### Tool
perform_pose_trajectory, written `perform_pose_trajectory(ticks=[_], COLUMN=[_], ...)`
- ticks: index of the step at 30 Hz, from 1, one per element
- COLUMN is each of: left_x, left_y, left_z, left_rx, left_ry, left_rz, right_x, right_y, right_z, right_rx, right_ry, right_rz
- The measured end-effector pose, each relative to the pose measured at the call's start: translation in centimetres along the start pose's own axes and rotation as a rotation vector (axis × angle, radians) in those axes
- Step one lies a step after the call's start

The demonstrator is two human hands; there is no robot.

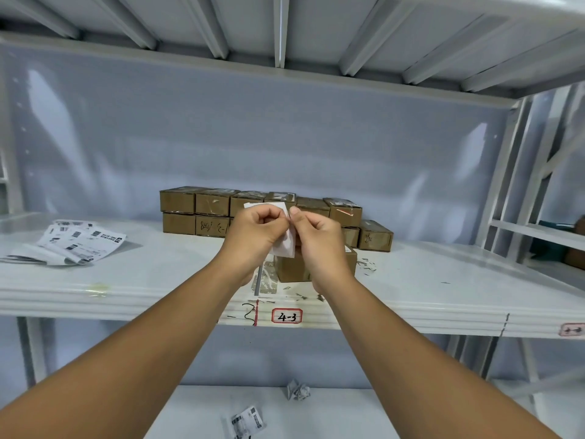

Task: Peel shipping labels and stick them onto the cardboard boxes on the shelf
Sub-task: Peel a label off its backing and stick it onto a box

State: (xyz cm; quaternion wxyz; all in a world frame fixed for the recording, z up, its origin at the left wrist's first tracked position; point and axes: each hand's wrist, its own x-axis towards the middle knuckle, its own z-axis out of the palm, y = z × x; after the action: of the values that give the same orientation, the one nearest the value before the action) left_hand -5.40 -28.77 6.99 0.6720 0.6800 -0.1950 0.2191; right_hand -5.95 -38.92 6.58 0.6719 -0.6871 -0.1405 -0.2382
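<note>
Label (286, 243): held over shelf (126, 280), just above nearest box (292, 270). Left hand (253, 236) and right hand (318, 240) both pinch its edge, fingers (269, 217) curled tight.
Risks: an uneven pull could tear it; the freed adhesive could fold onto itself; a slack hold could land it crooked or creased.

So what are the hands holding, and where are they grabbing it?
A white label. The left hand pinches its top edge, and the right hand pinches its upper right corner.

Red-framed tag (286, 315) on shelf edge (126, 307) — reads "4-3".
</note>
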Motion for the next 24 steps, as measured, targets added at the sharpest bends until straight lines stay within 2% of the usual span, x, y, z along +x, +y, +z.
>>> perform_pose_trajectory(ticks=[4,9,19,24], left_x=[-0.3,-0.1,0.1,0.0], left_y=[0.2,0.3,0.4,0.3], left_z=[0.0,0.2,0.0,-0.3], left_rx=[0.099,0.292,0.142,0.255], left_ry=[0.042,0.110,0.113,0.141], left_rz=[0.019,0.118,0.001,0.045], right_x=[0.0,0.1,-0.4,-0.4], right_y=[0.2,-0.1,-0.7,-0.3], right_z=[0.0,0.3,0.0,0.3], right_rx=[0.032,0.061,0.114,0.087], right_ry=[-0.038,-0.001,-0.113,-0.117], right_rz=[0.014,0.043,0.054,0.054])
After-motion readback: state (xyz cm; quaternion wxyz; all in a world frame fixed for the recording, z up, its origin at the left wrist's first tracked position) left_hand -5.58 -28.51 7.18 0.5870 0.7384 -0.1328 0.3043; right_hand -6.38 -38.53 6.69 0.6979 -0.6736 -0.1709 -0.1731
